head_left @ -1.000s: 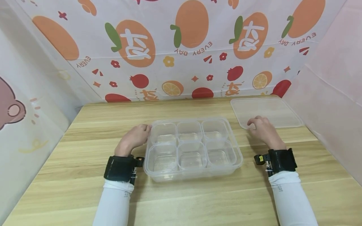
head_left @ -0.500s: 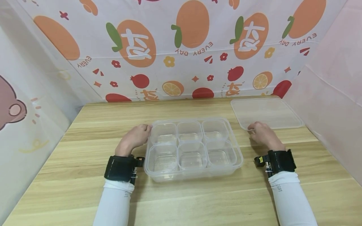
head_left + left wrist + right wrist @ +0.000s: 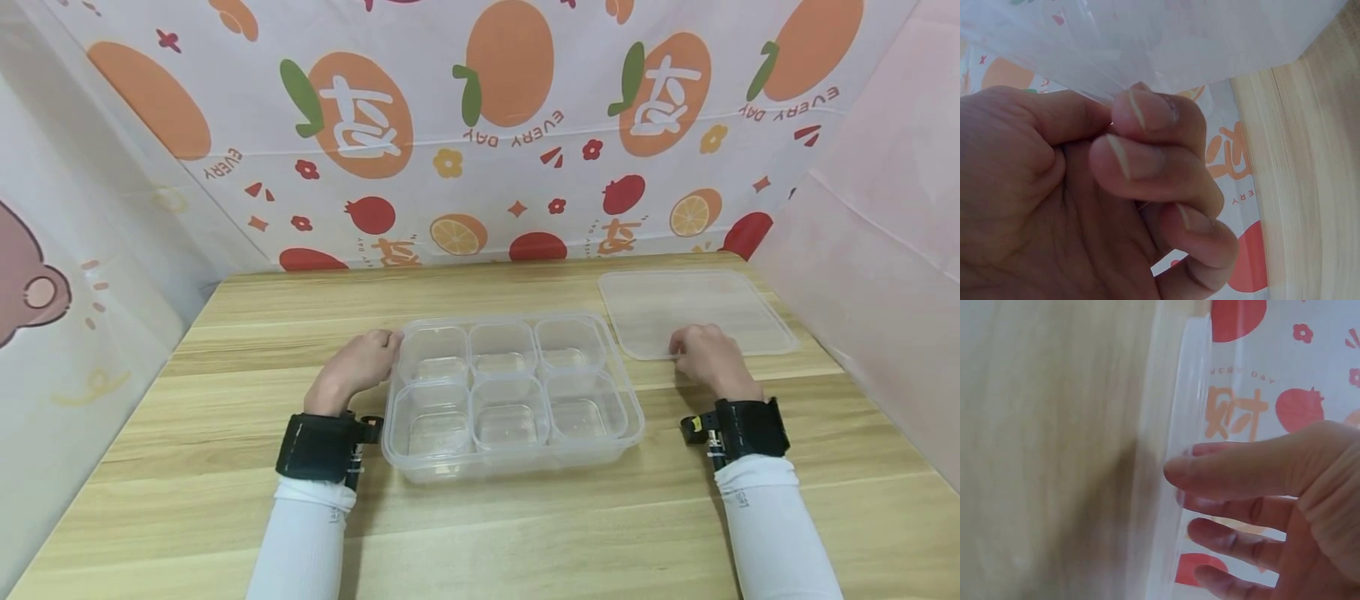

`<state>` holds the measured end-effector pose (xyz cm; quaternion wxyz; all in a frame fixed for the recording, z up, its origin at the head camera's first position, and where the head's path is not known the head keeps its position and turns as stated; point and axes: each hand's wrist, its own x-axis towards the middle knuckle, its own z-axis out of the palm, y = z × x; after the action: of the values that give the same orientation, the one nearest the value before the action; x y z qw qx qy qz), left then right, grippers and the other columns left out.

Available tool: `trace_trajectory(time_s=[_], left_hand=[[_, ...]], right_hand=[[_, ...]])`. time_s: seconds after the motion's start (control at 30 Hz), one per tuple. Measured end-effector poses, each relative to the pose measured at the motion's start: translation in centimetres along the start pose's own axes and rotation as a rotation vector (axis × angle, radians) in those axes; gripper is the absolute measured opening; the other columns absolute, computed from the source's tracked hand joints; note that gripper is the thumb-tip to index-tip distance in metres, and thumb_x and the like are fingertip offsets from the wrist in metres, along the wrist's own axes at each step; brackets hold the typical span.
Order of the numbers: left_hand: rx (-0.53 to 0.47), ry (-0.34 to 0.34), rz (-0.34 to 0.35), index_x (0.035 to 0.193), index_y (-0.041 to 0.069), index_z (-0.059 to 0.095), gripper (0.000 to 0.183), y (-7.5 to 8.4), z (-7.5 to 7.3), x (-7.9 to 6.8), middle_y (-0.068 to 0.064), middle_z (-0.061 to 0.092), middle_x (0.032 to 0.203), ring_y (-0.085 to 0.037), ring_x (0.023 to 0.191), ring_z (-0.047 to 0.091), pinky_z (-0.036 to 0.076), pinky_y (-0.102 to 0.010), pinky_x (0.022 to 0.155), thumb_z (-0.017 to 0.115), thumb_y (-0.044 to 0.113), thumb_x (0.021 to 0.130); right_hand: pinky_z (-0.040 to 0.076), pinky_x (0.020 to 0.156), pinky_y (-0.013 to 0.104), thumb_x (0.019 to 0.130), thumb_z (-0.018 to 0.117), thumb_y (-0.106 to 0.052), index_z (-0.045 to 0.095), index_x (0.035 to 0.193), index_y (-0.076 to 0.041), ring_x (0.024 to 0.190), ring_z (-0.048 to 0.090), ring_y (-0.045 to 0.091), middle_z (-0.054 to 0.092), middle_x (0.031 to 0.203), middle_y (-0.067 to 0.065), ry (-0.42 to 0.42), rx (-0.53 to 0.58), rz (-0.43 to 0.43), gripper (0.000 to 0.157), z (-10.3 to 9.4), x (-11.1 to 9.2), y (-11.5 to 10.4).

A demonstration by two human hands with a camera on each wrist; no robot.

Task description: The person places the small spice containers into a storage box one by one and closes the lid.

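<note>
A clear plastic food container (image 3: 517, 460) rests on the table, with several small clear square cups (image 3: 510, 417) set in two rows inside it. At its left end my left hand (image 3: 356, 371) pinches the rim between thumb and curled fingers; the left wrist view shows the container's wall (image 3: 1191, 44) above the fingers. To the right and farther back lies a flat translucent rectangular lid (image 3: 678, 304). My right hand (image 3: 708, 358) grips its near edge, and in the right wrist view the thumb lies on one face of the lid (image 3: 1190, 381) with fingers behind it.
The wooden table (image 3: 510, 542) extends in front of the container and to both sides. A fruit-print cloth (image 3: 480, 167) hangs along the back edge. Pale cloths close off the left and right sides, the right one (image 3: 885, 275) near the lid.
My right hand has closed on the lid's near edge and drawn the lid slightly toward me and to the left. The left hand and the container have stayed put.
</note>
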<state>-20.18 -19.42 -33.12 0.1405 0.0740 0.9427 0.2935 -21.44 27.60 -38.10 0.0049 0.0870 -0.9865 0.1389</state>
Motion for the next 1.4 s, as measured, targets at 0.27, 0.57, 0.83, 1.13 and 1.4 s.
trace_trajectory(time_s=[0.27, 0.57, 0.83, 1.13, 1.4], left_hand=[[0.001, 0.0, -0.013, 0.123, -0.006, 0.057, 0.046, 0.1, 0.1, -0.1, -0.013, 0.055, 0.088, -0.028, 0.083, 0.053, 0.042, -0.039, 0.071, 0.027, 0.027, 0.112], [0.002, -0.001, -0.014, 0.122, -0.005, 0.057, 0.046, 0.0, 0.2, 0.0, -0.012, 0.054, 0.085, -0.026, 0.079, 0.052, 0.041, -0.039, 0.07, 0.027, 0.027, 0.112], [0.01, -0.003, -0.009, 0.124, -0.005, 0.057, 0.046, 0.0, 0.2, 0.0, -0.012, 0.055, 0.086, -0.027, 0.081, 0.053, 0.042, -0.039, 0.072, 0.027, 0.027, 0.112], [0.013, -0.002, -0.014, 0.126, -0.005, 0.056, 0.046, 0.0, 0.3, 0.0, -0.012, 0.054, 0.087, -0.027, 0.083, 0.054, 0.042, -0.04, 0.073, 0.027, 0.028, 0.112], [0.008, 0.002, -0.011, 0.123, -0.005, 0.057, 0.045, 0.0, 0.3, 0.0, -0.012, 0.054, 0.086, -0.027, 0.08, 0.052, 0.041, -0.038, 0.07, 0.027, 0.027, 0.112]], right_hand=[[0.046, 0.072, 0.048, 0.076, 0.063, 0.013, 0.068, 0.079, 0.0, 0.079, 0.056, 0.033, 0.063, 0.081, 0.014, 0.018, 0.038, 0.005, 0.015, 0.4, 0.0, 0.5], [0.045, 0.072, 0.047, 0.076, 0.066, 0.013, 0.068, 0.077, -0.002, 0.078, 0.056, 0.032, 0.063, 0.08, 0.012, 0.014, 0.043, -0.002, 0.015, 0.8, -0.1, 0.7], [0.046, 0.07, 0.046, 0.081, 0.072, 0.009, 0.066, 0.077, -0.001, 0.075, 0.055, 0.031, 0.061, 0.077, 0.011, 0.11, -0.003, -0.114, 0.012, -0.4, -0.4, -0.2], [0.042, 0.081, 0.055, 0.083, 0.07, 0.013, 0.062, 0.085, 0.002, 0.086, 0.056, 0.04, 0.06, 0.085, 0.018, 0.426, 0.064, -0.252, 0.014, -2.2, -0.9, -1.7], [0.028, 0.076, 0.047, 0.093, 0.059, 0.011, 0.065, 0.098, 0.006, 0.093, 0.047, 0.039, 0.054, 0.09, 0.019, 0.54, 0.226, -0.235, 0.009, -2.6, -0.7, -2.5]])
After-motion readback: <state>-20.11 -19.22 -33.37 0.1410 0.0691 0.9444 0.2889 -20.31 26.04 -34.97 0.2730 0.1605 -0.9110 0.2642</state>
